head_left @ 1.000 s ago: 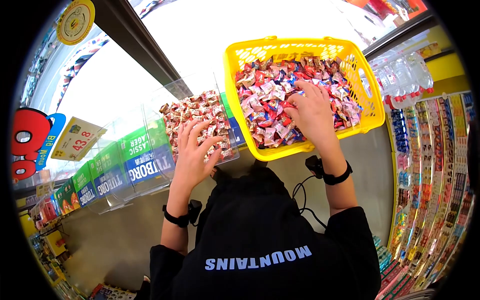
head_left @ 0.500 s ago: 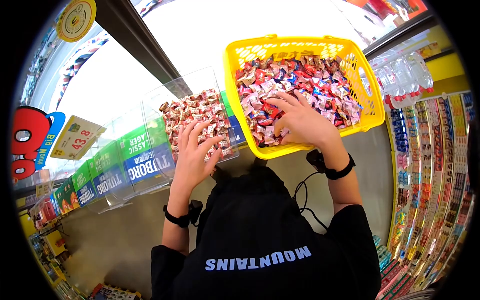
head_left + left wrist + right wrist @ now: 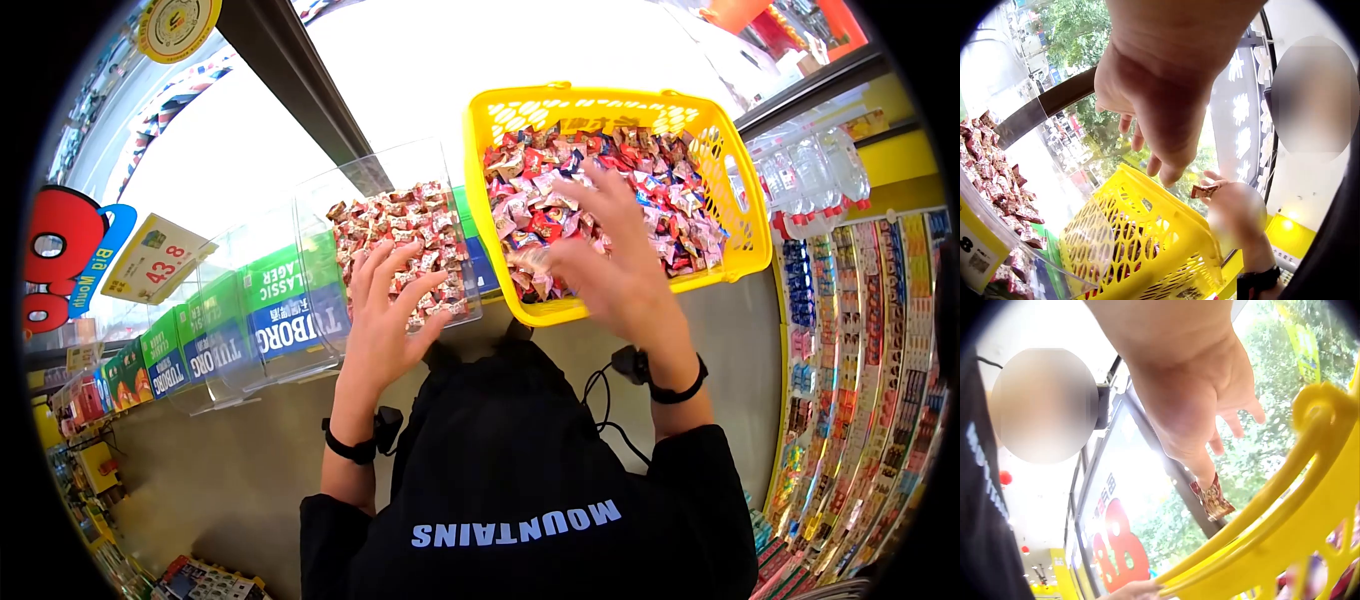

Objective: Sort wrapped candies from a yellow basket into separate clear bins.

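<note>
In the head view my right hand (image 3: 625,265) is above the near part of a yellow shopping basket (image 3: 748,262) heaped with pink, red and blue wrapped candies (image 3: 630,195). Between its thumb and fingers it pinches one brown-red wrapped candy (image 3: 1213,499), held above the basket rim in the right wrist view. The same candy shows at those fingertips in the left wrist view. My left hand (image 3: 385,325), fingers spread and relaxed, is over a clear plastic bin (image 3: 385,160) of brown-red wrapped candies (image 3: 395,215). Nothing shows in its grasp.
Green and blue beer cartons (image 3: 285,300) run left behind more clear bins. A yellow price card (image 3: 158,260) stands on that side. Bottled water (image 3: 815,180) is beyond the basket's right side, and packed shelves (image 3: 860,370) line the right.
My right hand shifted toward the basket's near left, then rose from the heap with a brown-red wrapped candy between thumb and fingers. My left hand stays over the clear bin.
</note>
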Tool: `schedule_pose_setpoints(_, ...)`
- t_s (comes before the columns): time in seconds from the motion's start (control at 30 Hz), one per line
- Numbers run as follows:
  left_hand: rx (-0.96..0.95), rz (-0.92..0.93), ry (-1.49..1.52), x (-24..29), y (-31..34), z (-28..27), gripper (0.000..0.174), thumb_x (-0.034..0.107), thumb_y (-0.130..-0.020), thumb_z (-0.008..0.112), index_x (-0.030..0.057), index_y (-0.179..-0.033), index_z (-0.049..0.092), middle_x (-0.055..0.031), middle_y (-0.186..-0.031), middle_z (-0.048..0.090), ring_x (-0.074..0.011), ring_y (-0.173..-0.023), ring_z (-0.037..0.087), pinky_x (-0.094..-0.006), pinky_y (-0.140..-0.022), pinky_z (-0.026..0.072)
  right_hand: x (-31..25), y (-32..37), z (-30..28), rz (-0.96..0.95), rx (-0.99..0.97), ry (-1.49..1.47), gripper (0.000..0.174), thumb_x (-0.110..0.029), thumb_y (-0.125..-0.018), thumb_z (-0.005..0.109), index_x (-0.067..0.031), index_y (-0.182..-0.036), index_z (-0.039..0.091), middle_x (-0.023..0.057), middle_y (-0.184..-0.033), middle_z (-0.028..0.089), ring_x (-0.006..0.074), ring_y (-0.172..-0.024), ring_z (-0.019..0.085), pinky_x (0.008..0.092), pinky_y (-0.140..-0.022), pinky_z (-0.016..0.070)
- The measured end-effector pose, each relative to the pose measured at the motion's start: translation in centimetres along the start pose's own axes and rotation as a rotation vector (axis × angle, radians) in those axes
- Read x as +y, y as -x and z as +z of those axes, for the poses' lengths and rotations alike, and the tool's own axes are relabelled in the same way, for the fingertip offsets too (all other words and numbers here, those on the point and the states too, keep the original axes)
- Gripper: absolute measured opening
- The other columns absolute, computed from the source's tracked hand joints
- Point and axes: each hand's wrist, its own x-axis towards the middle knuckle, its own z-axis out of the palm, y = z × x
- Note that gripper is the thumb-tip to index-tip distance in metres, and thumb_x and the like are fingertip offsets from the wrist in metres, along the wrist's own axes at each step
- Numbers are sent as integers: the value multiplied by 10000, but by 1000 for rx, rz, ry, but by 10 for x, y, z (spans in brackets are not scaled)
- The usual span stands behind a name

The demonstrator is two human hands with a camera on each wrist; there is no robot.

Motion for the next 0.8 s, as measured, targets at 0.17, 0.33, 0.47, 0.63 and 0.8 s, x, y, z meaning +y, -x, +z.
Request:
schedule_pose_setpoints(0.17,96,169,-4,21,-2,-18,482,399,-760,927,261,-1201,788,-25,-1500,611,-343,-1487,468,-687,-1285,267,-58,6,43,-220,28,-123,155,-148,-914,742,-53,-1030,703,145,-1567,567,431,-1493,496,655,-1210,393)
schedule_pose_setpoints(0.33,91,178,-109,6,23,-32,439,259,-729,933,284,-1144,794,47,-1439,656,-292,-1453,506,-676,-1304,274,-75,8,78,-215,2,-184,182,-151,-926,722,-44,-1073,721,157,-1553,570,416,-1487,503,625,-1205,412)
schedule_pose_setpoints(0.47,104,147,-171,-9,50,-29,352,231,-759,908,259,-1093,800,59,-1414,675,-261,-1431,541,-671,-1303,278,-90,6,101,-224,-46,-173,179,-161,-938,713,-41,-1069,732,163,-1524,579,407,-1481,505,611,-1213,405)
schedule_pose_setpoints(0.63,68,102,-240,-29,81,-33,238,239,-808,879,207,-1030,800,48,-1386,695,-255,-1427,547,-661,-1304,280,-104,3,145,-213,-83,-201,170,-168,-923,712,-61,-1053,734,158,-1475,603,374,-1451,531,580,-1207,408)
schedule_pose_setpoints(0.8,50,11,-245,-49,102,-37,263,264,-808,888,191,-1040,789,16,-1395,674,-279,-1419,538,-651,-1294,285,-110,-8,183,-184,-107,-309,111,-148,-859,762,-76,-930,719,149,-1449,618,366,-1418,547,567,-1193,421)
